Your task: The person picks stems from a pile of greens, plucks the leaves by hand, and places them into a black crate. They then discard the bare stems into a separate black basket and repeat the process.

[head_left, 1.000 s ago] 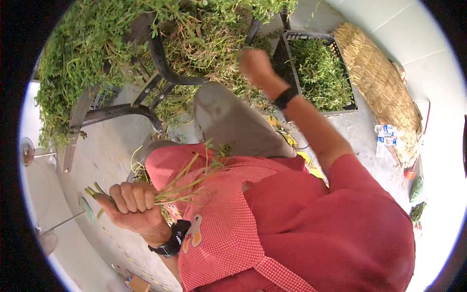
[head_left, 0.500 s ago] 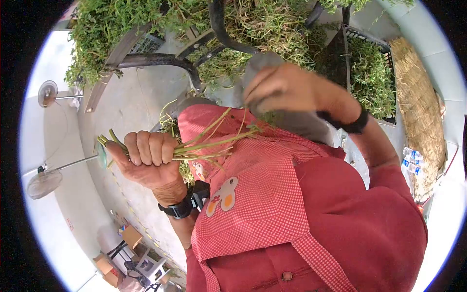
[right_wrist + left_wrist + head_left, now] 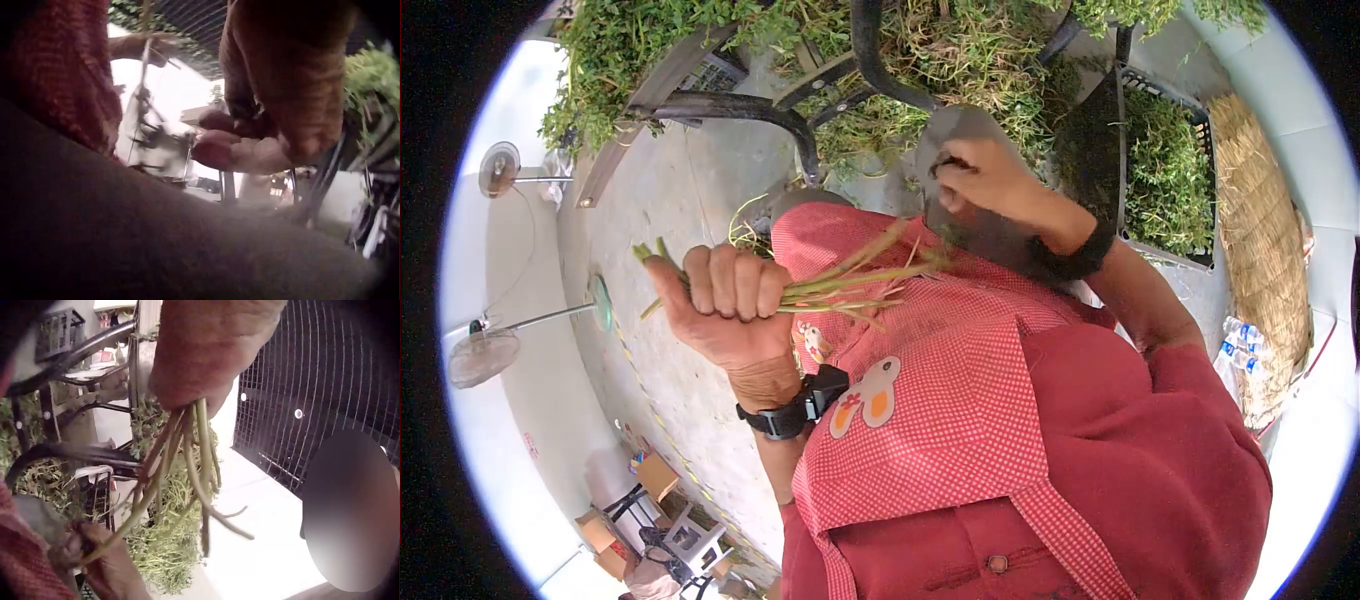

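My left hand (image 3: 725, 300) grips a bunch of thin green stems (image 3: 830, 290) above the lap, with the fingers wrapped round it. Short stem ends stick out by the thumb, and the longer part points across the red checked apron (image 3: 940, 410). Seen from the left wrist, several bare, forked stems (image 3: 201, 450) hang out of the fist. Over the grey trouser knee is my right hand (image 3: 1005, 190), apart from the bunch and with its fingers curled. The right wrist view shows these bent fingers (image 3: 244, 153) with no stem between them.
Leafy greens (image 3: 650, 55) are heaped at the upper left over a dark metal frame (image 3: 700, 106), with more plants (image 3: 960, 60) beyond the knees. A black crate (image 3: 1168, 258) of greens stands at right beside a straw mat (image 3: 1265, 250) and water bottles (image 3: 1242, 345). Fans (image 3: 485, 358) stand at left.
The right hand has come back from the heap near the crate to above the knee, and its fingers are curled. The left hand keeps its grip on the stems. The head view has shifted.
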Demonstrator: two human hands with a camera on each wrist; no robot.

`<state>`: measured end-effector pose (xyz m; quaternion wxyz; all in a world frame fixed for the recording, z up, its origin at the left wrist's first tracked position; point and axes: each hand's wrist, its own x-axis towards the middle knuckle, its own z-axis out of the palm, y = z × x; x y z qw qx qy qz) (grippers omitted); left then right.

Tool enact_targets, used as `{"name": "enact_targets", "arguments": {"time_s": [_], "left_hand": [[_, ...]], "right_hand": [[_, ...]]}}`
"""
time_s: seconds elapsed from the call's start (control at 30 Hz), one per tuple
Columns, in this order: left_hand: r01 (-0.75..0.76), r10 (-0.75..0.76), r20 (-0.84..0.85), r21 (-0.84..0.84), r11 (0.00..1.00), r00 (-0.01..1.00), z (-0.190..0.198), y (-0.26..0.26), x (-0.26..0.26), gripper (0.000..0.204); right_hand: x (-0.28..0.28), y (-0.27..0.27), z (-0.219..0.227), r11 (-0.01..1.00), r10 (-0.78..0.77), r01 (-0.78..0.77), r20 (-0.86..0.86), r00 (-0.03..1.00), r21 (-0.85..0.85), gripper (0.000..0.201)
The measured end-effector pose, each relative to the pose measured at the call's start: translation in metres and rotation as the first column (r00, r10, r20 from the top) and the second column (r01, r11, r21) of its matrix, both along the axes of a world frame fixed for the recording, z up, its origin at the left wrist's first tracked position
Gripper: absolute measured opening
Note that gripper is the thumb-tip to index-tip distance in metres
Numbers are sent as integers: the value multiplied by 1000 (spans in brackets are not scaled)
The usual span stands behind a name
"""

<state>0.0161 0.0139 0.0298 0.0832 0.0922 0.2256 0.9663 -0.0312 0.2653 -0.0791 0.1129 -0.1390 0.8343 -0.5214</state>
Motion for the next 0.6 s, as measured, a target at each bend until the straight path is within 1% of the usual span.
{"name": "enact_targets", "arguments": {"time_s": [0.03,0.07,0.1,0.13,0.17,0.2,0.27,0.3,0.33,0.37,0.4,0.47,0.5,0.57,0.6], "left_hand": [[-11,11,-22,8,1000,1000,3,-2,0,52],[-18,18,-23,4,1000,1000,3,-5,-1,52],[-34,34,-1,11,999,999,4,-9,-3,52],[-47,47,17,17,999,999,5,-11,-5,53],[-46,46,11,16,999,999,5,-12,-6,53],[-65,64,26,23,998,998,4,-13,-7,53],[-87,85,43,30,996,995,4,-14,-6,53],[-129,129,56,11,992,990,4,-14,-6,52],[-172,172,71,-8,985,982,4,-14,-6,51],[-177,177,77,-9,984,981,2,-17,-7,51],[-186,186,80,-8,983,979,-1,-20,-8,52],[-194,193,83,-6,981,978,-3,-24,-8,52],[-208,208,89,-13,978,974,-4,-24,-8,52],[-224,225,96,-19,974,970,-6,-25,-8,52],[-220,220,96,-8,976,971,-8,-26,-8,52]], "right_hand": [[-2,5,1,977,11,75,403,915,-198,19],[-1,10,4,971,144,-64,351,925,-231,21],[3,7,4,969,149,-66,352,924,-237,21],[7,4,4,946,245,-179,235,941,-271,24],[8,2,4,912,335,-293,109,936,-286,27],[7,0,2,912,335,-294,105,936,-284,27],[6,-6,-2,843,508,-491,26,861,-221,36],[5,-6,-1,841,511,-494,24,859,-220,36],[6,-7,4,815,567,-534,124,814,-225,34],[9,-7,8,787,616,-570,227,755,-238,33],[12,-6,10,784,619,-571,234,750,-242,33],[16,-4,14,750,653,-563,259,712,-347,33],[17,-4,17,750,654,-565,260,710,-345,33],[20,-6,20,686,710,-662,84,699,-301,30],[20,-7,19,685,712,-664,84,697,-299,30]]}}
